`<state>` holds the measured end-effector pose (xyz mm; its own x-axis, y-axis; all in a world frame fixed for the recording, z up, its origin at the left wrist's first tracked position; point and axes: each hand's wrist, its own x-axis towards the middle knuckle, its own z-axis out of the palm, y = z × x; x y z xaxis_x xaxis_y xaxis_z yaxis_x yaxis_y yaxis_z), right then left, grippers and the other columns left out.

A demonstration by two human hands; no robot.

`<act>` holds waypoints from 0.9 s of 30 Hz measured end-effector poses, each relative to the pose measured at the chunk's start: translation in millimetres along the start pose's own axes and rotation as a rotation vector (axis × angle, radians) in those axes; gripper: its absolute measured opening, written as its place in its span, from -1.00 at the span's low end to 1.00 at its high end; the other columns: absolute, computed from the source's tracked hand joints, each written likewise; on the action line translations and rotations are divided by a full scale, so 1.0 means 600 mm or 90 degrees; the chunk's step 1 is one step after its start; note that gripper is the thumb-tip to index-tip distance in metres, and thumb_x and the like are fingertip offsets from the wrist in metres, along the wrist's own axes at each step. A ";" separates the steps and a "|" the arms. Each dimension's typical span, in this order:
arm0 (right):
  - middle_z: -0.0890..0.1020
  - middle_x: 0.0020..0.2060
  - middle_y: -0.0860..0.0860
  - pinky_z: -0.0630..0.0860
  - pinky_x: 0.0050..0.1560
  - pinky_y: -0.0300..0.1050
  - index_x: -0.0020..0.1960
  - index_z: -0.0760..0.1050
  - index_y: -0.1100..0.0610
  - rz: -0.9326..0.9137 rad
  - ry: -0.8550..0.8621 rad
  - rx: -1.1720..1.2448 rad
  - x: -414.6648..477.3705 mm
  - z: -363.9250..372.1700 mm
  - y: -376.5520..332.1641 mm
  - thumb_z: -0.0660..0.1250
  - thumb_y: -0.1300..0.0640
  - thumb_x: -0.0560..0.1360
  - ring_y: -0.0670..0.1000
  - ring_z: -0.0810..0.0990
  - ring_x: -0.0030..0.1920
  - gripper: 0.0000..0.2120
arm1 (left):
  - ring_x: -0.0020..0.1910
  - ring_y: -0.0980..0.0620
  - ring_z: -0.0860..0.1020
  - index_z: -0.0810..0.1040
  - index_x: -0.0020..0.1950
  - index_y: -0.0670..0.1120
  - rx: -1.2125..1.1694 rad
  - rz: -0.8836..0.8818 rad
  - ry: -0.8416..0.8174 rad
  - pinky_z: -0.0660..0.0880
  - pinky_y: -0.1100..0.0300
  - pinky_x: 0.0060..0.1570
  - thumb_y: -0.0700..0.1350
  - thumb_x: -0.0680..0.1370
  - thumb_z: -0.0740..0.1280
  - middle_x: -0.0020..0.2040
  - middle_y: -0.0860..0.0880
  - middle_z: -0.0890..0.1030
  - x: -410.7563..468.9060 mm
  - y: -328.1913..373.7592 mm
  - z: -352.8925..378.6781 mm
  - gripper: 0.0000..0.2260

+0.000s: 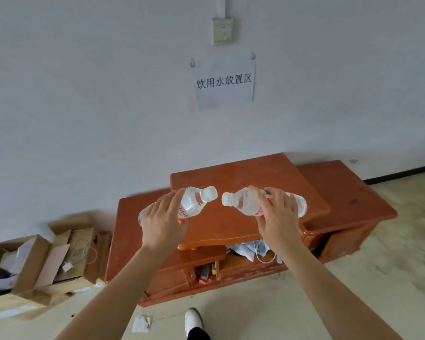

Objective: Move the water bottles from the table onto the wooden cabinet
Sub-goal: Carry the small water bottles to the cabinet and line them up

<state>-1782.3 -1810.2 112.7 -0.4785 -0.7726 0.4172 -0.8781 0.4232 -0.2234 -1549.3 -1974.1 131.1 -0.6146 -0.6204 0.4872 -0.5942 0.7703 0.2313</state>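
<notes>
My left hand (163,217) grips a clear water bottle (196,198) with a white cap and a red label, tilted so its cap points right. My right hand (277,217) grips a second clear water bottle (243,201), tilted with its white cap pointing left. The two caps nearly face each other, a small gap between them. Both bottles hang in the air above the raised middle top of the low reddish wooden cabinet (243,175), which stands against the white wall. No table is in view.
Open cardboard boxes (47,261) with papers and cables sit on the floor left of the cabinet. Papers and a white cord (253,249) spill from the cabinet's open shelf. A paper sign (223,82) hangs on the wall. My white shoe (193,320) is on the floor.
</notes>
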 end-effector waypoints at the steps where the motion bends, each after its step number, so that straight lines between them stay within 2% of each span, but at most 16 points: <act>1: 0.47 0.27 0.09 0.41 0.32 0.36 0.50 0.32 -0.12 -0.003 -0.015 -0.001 0.029 0.022 0.000 0.56 0.20 0.38 0.17 0.46 0.31 -0.22 | 0.09 -0.15 0.66 0.57 0.30 -0.14 -0.001 -0.012 -0.007 0.61 -0.09 -0.05 -0.23 0.24 0.60 0.14 -0.12 0.67 0.023 -0.016 0.018 -0.38; 7: 0.50 0.30 0.07 0.45 0.32 0.31 0.50 0.29 -0.13 0.026 -0.067 0.010 0.204 0.165 -0.007 0.59 0.14 0.38 0.15 0.48 0.32 -0.20 | 0.00 -0.11 0.68 0.53 0.30 -0.08 -0.074 -0.067 -0.051 0.57 0.06 -0.22 -0.20 0.21 0.62 0.10 -0.05 0.68 0.180 -0.136 0.144 -0.33; 13: 0.59 0.25 0.08 0.53 0.27 0.28 0.46 0.35 -0.03 0.075 -0.058 0.058 0.355 0.262 0.000 0.66 0.12 0.31 0.15 0.57 0.28 -0.19 | -0.05 -0.08 0.66 0.48 0.30 -0.02 -0.096 -0.104 -0.137 0.52 0.10 -0.22 -0.15 0.26 0.57 0.10 0.02 0.66 0.308 -0.228 0.260 -0.38; 17: 0.59 0.28 0.06 0.60 0.21 0.22 0.46 0.38 0.03 0.128 -0.079 0.115 0.417 0.354 0.024 0.64 0.08 0.35 0.10 0.59 0.28 -0.24 | 0.04 -0.07 0.62 0.43 0.33 -0.01 -0.146 -0.221 -0.178 0.48 0.11 -0.15 -0.10 0.33 0.54 0.11 0.05 0.64 0.357 -0.265 0.356 -0.40; 20: 0.55 0.32 0.04 0.64 0.09 0.06 0.48 0.34 0.06 0.185 -0.078 0.176 0.447 0.423 0.040 0.56 0.03 0.43 0.05 0.60 0.25 -0.30 | -0.04 -0.03 0.59 0.32 0.33 0.06 -0.194 -0.331 -0.197 0.45 0.15 -0.13 0.00 0.40 0.52 0.05 0.08 0.61 0.378 -0.273 0.424 -0.41; 23: 0.54 0.33 0.00 0.63 0.05 -0.04 0.49 0.29 0.04 0.228 -0.086 0.246 0.473 0.497 0.057 0.48 -0.07 0.50 0.02 0.61 0.23 -0.34 | -0.11 0.04 0.55 0.25 0.29 0.13 -0.254 -0.420 -0.183 0.50 0.15 -0.13 0.08 0.41 0.54 0.00 0.16 0.55 0.389 -0.276 0.487 -0.40; 27: 0.56 0.28 -0.01 0.66 0.07 -0.07 0.48 0.28 0.03 0.258 -0.100 0.342 0.502 0.590 0.078 0.48 -0.10 0.50 -0.02 0.61 0.18 -0.34 | -0.10 0.05 0.56 0.30 0.33 0.11 -0.301 -0.509 -0.148 0.44 0.20 -0.13 0.18 0.40 0.54 0.00 0.15 0.54 0.408 -0.275 0.561 -0.38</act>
<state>-1968.6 -2190.5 -83.7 -0.7283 -0.6799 0.0856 -0.4915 0.4312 -0.7567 -1776.5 -2302.8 -71.1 -0.2354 -0.9632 -0.1297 -0.6423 0.0540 0.7646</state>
